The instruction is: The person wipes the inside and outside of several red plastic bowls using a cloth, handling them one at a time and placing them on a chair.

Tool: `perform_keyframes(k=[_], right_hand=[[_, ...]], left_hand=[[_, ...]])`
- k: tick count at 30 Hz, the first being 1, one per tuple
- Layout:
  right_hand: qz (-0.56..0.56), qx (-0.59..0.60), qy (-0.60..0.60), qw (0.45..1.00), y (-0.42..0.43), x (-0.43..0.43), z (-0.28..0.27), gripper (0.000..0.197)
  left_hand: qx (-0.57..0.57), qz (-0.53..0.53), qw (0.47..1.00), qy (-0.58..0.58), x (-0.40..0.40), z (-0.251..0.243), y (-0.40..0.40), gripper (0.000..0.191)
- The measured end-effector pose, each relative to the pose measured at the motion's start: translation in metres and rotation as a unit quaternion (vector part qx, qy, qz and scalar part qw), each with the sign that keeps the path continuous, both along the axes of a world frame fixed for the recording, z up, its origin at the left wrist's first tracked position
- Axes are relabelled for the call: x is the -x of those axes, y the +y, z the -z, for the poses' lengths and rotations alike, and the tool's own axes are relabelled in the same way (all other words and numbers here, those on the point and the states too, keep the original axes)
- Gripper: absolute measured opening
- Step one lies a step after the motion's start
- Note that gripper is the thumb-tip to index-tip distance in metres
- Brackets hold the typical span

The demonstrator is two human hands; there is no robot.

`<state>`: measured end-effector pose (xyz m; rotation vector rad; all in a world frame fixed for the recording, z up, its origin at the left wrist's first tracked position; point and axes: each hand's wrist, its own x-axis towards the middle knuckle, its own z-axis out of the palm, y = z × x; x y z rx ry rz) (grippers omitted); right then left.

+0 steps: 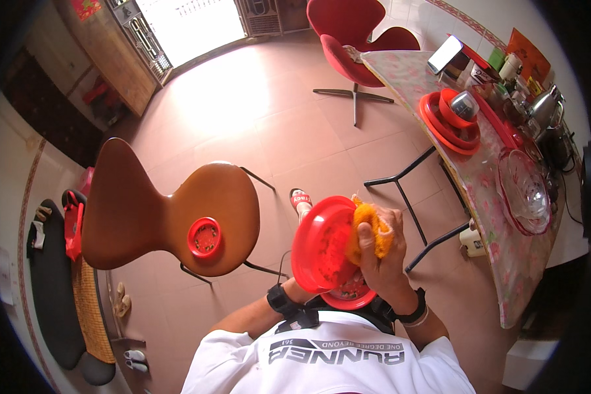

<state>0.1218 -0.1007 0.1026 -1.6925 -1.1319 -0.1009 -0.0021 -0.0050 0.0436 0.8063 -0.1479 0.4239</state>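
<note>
A red plastic dish (309,236), tilted and patterned inside, is held up before my chest. My left hand (299,290) supports it from below, its fingers hidden behind the dish. An orange cloth (364,216) is bunched in my right hand (389,251), pressed against the dish's right rim. Below these, at my lap, sits a second red dish (349,297), partly covered by the first. To the left, a small round red dish (205,237) with a dark pattern rests on the seat of a brown chair (239,197).
At right, a table with a floral cover (477,182) carries stacked red bowls (431,120), a clear cup (464,106), clear glass bowls (522,187), a metal kettle (544,106) and a phone (445,53). A red chair (342,54) stands beyond. A dark bench (54,295) lines the left wall.
</note>
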Motion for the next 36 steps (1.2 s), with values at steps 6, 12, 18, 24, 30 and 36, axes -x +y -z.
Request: perform_keyframes(k=[6, 12, 18, 24, 30, 36], right_hand=[[-0.044, 0.027, -0.081, 0.995, -0.004, 0.010, 0.008, 0.033], [-0.092, -0.002, -0.070, 0.993, -0.008, 0.027, 0.020, 0.041], [-0.122, -0.058, -0.092, 0.987, -0.012, 0.027, 0.011, 0.052], [-0.097, -0.111, -0.110, 0.983, -0.008, 0.020, -0.023, 0.050], [-0.092, -0.091, -0.100, 0.987, -0.004, 0.025, -0.040, 0.052], [-0.155, -0.091, -0.156, 0.971, -0.008, 0.032, -0.017, 0.045]], left_hand=[[-0.032, -0.047, 0.992, 0.113, 0.005, -0.004, 0.010, 0.074], [0.009, -0.025, 1.000, 0.012, -0.015, -0.003, 0.023, 0.057], [0.149, -0.007, 0.989, 0.011, -0.022, 0.022, 0.022, 0.042], [0.033, -0.207, 0.965, 0.156, -0.038, 0.000, 0.013, 0.020], [-0.051, -0.319, 0.916, 0.237, -0.042, 0.017, 0.005, 0.020], [0.187, -0.050, 0.968, 0.161, -0.008, 0.000, 0.000, 0.027]])
